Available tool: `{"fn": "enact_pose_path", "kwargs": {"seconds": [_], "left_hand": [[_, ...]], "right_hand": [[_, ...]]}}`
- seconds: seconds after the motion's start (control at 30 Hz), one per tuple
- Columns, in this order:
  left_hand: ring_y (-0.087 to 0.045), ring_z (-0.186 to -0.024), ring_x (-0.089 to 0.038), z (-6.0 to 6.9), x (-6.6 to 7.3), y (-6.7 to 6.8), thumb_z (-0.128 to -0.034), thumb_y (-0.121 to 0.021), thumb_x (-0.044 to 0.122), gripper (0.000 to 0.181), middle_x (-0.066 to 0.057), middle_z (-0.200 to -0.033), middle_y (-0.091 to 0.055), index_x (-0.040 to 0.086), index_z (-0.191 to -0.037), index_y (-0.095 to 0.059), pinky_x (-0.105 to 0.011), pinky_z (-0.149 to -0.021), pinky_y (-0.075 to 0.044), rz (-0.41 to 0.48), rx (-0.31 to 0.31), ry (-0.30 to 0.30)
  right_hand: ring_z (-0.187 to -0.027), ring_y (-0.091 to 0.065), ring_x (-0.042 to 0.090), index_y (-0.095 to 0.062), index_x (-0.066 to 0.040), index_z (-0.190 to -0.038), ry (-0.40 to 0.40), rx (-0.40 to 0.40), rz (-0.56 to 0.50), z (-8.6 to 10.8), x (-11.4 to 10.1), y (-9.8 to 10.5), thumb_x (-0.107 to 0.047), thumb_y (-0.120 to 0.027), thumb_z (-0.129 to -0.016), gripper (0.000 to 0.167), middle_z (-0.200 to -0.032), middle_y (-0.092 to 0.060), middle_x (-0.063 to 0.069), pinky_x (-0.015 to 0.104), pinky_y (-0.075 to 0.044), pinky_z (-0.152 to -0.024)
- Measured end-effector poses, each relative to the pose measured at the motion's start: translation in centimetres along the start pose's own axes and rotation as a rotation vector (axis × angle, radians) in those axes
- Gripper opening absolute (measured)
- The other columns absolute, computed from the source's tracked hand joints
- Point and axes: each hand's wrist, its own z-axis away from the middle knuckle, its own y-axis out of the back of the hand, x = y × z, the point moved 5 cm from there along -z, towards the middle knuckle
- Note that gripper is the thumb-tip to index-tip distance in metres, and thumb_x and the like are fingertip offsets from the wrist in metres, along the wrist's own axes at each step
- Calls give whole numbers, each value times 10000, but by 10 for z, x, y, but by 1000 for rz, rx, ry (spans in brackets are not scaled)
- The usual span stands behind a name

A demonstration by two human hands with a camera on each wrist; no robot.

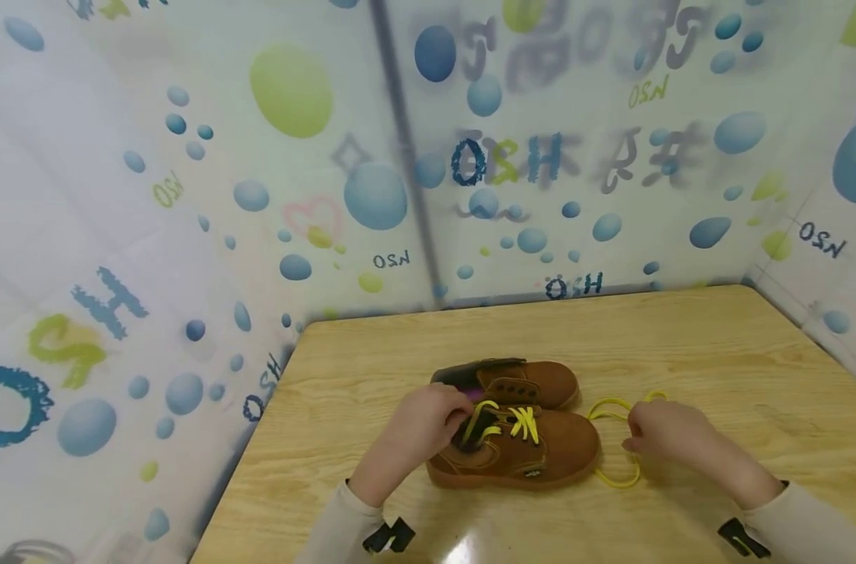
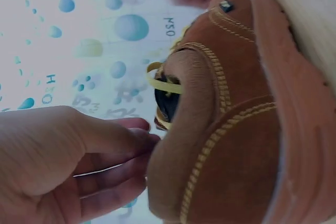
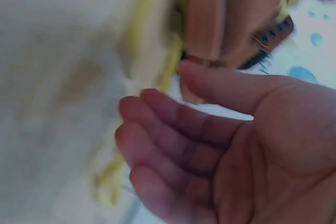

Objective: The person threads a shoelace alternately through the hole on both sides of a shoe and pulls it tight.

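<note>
A brown leather shoe [image 1: 561, 446] with yellow laces [image 1: 524, 424] through its upper eyelets lies on the table, toe to the right. My left hand [image 1: 428, 419] is at the shoe's opening, thumb and forefinger pinching the dark tongue [image 1: 478, 429]; the collar partly hides the fingertips in the left wrist view. A yellow lace loop [image 2: 163, 85] stands out of the opening there. Right of the toe, my right hand [image 1: 670, 435] hovers by a loose yellow lace [image 1: 618, 483]. Its fingers [image 3: 168, 156] bend loosely, thumb apart, with nothing between them in the right wrist view.
Behind the laced shoe lies a second brown shoe [image 1: 558, 381], its flap with bare eyelets showing. Both rest on a light wooden table [image 1: 357, 368]. White walls [image 1: 315, 172] printed with blue and green drops stand at the back and sides.
</note>
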Motion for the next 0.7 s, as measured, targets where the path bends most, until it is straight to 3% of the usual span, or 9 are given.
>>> {"fn": "enact_pose_path", "kwargs": {"seconds": [0.1,0.2,0.33,0.47,0.7], "left_hand": [[-676,-802,-105,-6,0,5,-911,-719,167,84,44,-914,-748,163,-975,-773,-226,-703,-555,2,37,29],[-661,-798,-79,-15,4,6,-928,-702,205,118,54,-955,-745,173,-1022,-764,-200,-685,-539,9,40,56],[-616,-775,-53,-26,11,6,-941,-685,223,121,63,-954,-726,185,-1037,-749,-173,-661,-506,5,61,67],[-613,-808,-61,-36,19,4,-957,-663,247,136,78,-958,-710,204,-1061,-739,-177,-681,-513,-25,73,47],[-651,-945,-117,-54,31,-4,-956,-666,269,200,53,-1067,-697,203,-1140,-706,-212,-777,-549,-96,41,22]], "right_hand": [[-532,-425,125,-531,-140,-656,-37,-6,12,1,2,-14,-225,-743,-808,274,-596,-492,-29,272,-322,-489],[-542,-436,138,-511,-133,-672,-25,2,36,0,-2,-23,-131,-707,-805,237,-611,-491,-17,274,-336,-487],[-546,-425,122,-505,-142,-671,12,99,50,-1,-8,-19,-39,-661,-805,229,-606,-489,-37,261,-336,-484],[-554,-444,60,-588,-157,-725,70,325,-18,1,-19,12,-68,-665,-857,177,-625,-546,-75,240,-354,-499],[-676,-608,-69,-676,-126,-955,217,671,-375,17,-55,86,-114,-637,-964,41,-804,-722,-28,170,-519,-606]]}}
